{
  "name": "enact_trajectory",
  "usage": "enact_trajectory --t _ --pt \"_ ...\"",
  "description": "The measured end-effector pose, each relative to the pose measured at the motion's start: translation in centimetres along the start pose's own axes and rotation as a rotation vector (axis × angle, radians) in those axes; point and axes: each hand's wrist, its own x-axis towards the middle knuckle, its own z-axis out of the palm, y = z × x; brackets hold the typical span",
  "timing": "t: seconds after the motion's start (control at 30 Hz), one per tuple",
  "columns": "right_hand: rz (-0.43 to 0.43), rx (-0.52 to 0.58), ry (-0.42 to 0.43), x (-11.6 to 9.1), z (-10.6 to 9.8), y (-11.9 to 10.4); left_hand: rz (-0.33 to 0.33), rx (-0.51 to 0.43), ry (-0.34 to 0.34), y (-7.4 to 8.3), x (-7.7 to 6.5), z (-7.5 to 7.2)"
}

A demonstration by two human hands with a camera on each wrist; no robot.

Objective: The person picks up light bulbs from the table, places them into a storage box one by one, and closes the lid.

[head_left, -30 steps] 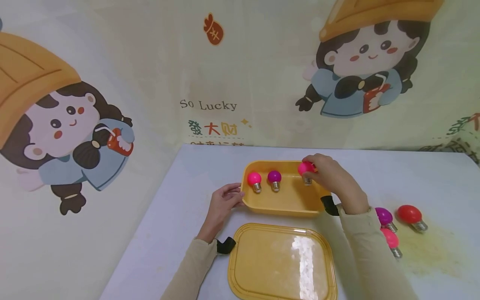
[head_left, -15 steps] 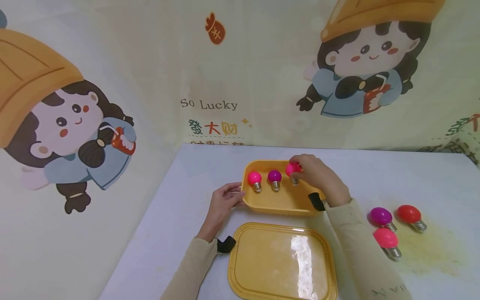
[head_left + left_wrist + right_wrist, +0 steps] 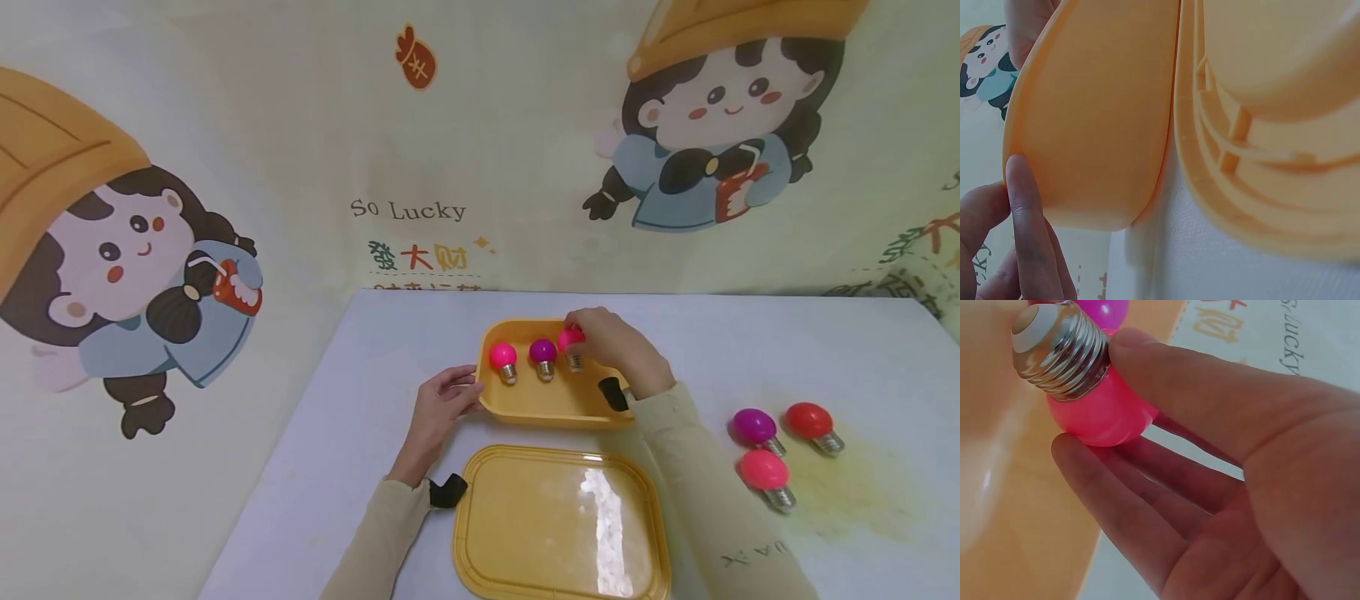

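Head: pink bulb (image 3: 569, 337) in right hand (image 3: 621, 346)

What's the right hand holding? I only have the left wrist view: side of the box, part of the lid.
Observer: The right hand pinches a pink bulb between thumb and fingers.
Operator: Anything lying inside?
Observer: Two more in the box: a second pink bulb and a purple bulb.
Operator: Any left outside?
Observer: Three on the table, off to the person's right: a red bulb, a second purple bulb and a third pink bulb.
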Motion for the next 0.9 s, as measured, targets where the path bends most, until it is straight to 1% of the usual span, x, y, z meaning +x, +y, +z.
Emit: enact_trajectory --t 0.2,0.33,0.57,0.7,0.9 --pt "-0.007 -0.043 -0.020 0.5 0.5 -0.2 -0.014 0.008 0.007 0.0 0.0 0.0" --pt "0.014 -0.068 -0.045 0.8 0.7 -0.4 -0.013 0.007 0.007 -0.1 0.0 0.0" --pt "0.050 -0.011 -0.097 1.4 1.3 -1.0 -0.005 0.005 0.013 -0.2 0.0 -0.2" --pt "0.075 0.003 -0.106 1.6 1.5 -1.1 0.000 0.002 0.005 -0.2 0.0 -0.1" --pt "0.080 0.001 -0.110 1.7 1.6 -0.8 -0.006 -0.002 0.010 -0.3 0.1 0.0"
